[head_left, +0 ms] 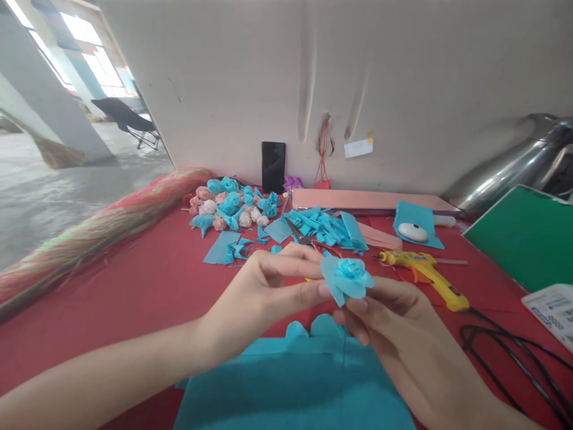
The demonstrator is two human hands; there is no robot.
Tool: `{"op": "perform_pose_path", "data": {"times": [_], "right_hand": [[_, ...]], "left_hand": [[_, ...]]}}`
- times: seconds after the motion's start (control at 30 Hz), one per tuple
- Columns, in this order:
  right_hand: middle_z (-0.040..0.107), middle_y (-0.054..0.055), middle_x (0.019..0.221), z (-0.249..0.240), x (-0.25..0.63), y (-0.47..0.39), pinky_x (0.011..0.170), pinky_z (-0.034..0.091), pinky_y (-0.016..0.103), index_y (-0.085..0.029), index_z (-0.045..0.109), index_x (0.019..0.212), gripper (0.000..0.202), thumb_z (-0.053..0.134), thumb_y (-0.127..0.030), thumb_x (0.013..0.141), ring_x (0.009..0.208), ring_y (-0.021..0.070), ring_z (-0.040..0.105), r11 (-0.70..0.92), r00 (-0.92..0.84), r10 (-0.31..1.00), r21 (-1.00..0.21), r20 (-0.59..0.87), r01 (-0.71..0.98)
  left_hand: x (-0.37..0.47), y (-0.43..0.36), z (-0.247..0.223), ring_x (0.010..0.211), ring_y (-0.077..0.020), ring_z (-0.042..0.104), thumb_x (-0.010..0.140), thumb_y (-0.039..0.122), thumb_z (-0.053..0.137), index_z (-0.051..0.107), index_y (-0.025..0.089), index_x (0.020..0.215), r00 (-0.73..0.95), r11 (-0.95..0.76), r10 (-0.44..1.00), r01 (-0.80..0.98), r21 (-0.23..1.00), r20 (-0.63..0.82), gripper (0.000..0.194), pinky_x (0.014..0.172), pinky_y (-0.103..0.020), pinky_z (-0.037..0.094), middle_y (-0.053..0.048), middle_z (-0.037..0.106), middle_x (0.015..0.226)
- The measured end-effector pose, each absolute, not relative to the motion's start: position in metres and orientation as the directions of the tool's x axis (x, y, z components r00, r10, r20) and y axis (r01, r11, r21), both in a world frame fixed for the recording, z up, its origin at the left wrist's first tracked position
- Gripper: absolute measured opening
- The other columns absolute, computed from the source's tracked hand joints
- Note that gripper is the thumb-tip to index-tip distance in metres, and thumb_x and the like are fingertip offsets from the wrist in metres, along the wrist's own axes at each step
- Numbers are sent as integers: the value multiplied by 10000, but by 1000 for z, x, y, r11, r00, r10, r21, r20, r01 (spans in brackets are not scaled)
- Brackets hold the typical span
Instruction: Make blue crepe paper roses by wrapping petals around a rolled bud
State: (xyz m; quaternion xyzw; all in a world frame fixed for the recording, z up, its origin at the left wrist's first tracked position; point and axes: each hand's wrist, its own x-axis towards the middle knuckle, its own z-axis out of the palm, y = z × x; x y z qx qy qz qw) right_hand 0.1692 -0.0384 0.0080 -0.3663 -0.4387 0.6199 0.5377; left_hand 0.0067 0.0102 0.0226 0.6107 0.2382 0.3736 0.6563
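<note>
A blue paper flower (351, 276) with layered petals is held between both hands above the red table. My left hand (273, 283) pinches a petal at the flower's left edge between thumb and fingers. My right hand (398, 322) grips the flower's base from below and the right; the base itself is hidden by the fingers. Beneath the hands lies a large blue sheet (295, 388), with rounded blue petal pieces (329, 326) at its far edge.
Finished blue, pink and white flowers (230, 204) lie at the back left. Behind the hands are blue scraps (317, 224) and scissors (299, 232). A yellow glue gun (430, 272) with a black cord lies right. A phone (273, 167) leans against the wall.
</note>
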Motion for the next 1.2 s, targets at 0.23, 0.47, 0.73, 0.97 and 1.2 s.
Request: {"op": "perform_pose_path", "data": {"times": [0.23, 0.47, 0.73, 0.97, 1.2], "right_hand": [[653, -53, 589, 3, 167, -39, 498, 387, 148, -294, 744, 668, 82, 745, -350, 727, 517, 58, 429, -52, -65, 997, -948, -33, -313], [553, -52, 537, -1, 164, -39, 452, 366, 164, -324, 749, 670, 79, 727, -306, 744, 502, 74, 401, 159, -15, 986, -972, 165, -174], [646, -54, 616, -2, 164, -42, 535, 472, 186, -434, 746, 821, 183, 739, -270, 739, 563, 106, 546, 396, 44, 918, -918, 395, -29], [686, -57, 649, -4, 166, -42, 569, 505, 184, -434, 744, 838, 224, 726, -228, 751, 587, 113, 596, 410, 30, 912, -912, 410, 5], [603, -55, 571, -4, 161, -43, 447, 408, 155, -344, 758, 691, 167, 747, -177, 707, 518, 81, 501, 333, 68, 942, -939, 329, -79]], "left_hand": [[7, 4, 23, 760, -135, 561, 751, 224, 715, 764, 251, 835, 564, -162, 788, -194, 967, 245, 101, 813, -302, 479, 1, 582, 839], [7, 2, 23, 813, -146, 531, 799, 185, 665, 766, 280, 800, 536, -303, 777, -143, 942, 331, 138, 868, -317, 433, 1, 569, 780], [7, 2, 20, 723, -130, 482, 798, 173, 669, 759, 315, 759, 517, -544, 684, -109, 832, 514, 173, 883, -343, 338, 22, 580, 733], [10, 2, 17, 669, -108, 472, 754, 101, 671, 734, 252, 693, 458, -606, 670, -117, 786, 585, 175, 850, -342, 335, 40, 582, 698], [12, 1, 11, 695, -123, 480, 761, 93, 661, 719, 250, 673, 423, -602, 694, -102, 792, 582, 189, 906, -374, 329, 31, 573, 697]]}}
